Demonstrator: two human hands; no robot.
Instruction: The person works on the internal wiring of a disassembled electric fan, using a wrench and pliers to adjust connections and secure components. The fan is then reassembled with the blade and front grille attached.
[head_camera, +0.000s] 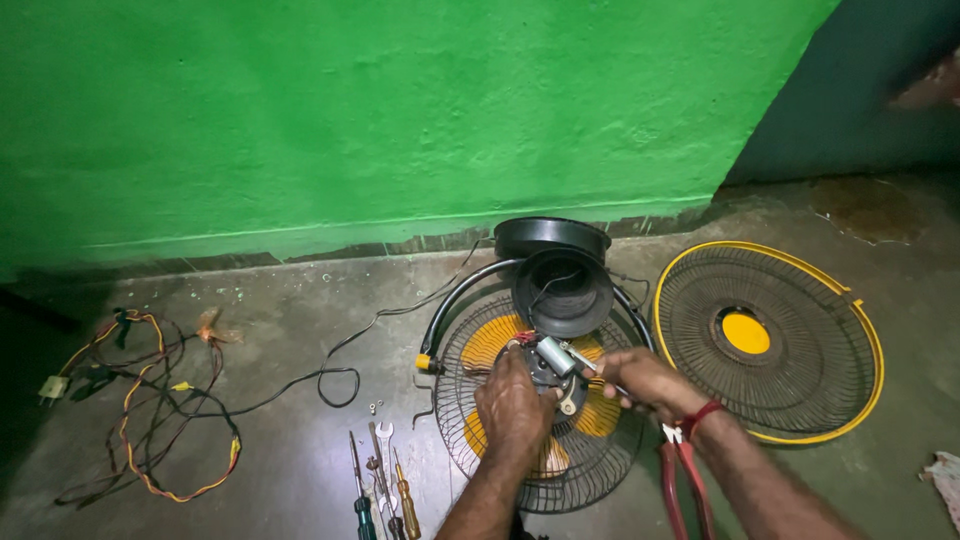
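A floor fan lies face down on the concrete, its rear wire grille (470, 420) and yellow blades (492, 340) showing, with a black curved stand tube (455, 300) around it. My left hand (515, 405) rests on the motor at the hub (548, 378), fingers curled over it. My right hand (645, 380) pinches a small silver cylindrical part (555, 355) and a thin tool by the motor. A black motor cover (562, 290) sits just behind the hub.
The yellow-rimmed front grille (768, 340) lies to the right. Red-handled pliers (680, 480) lie under my right forearm. Screwdrivers and spanners (382, 480) sit at the front left. Tangled wires with a plug (140, 400) spread at far left. A green wall stands behind.
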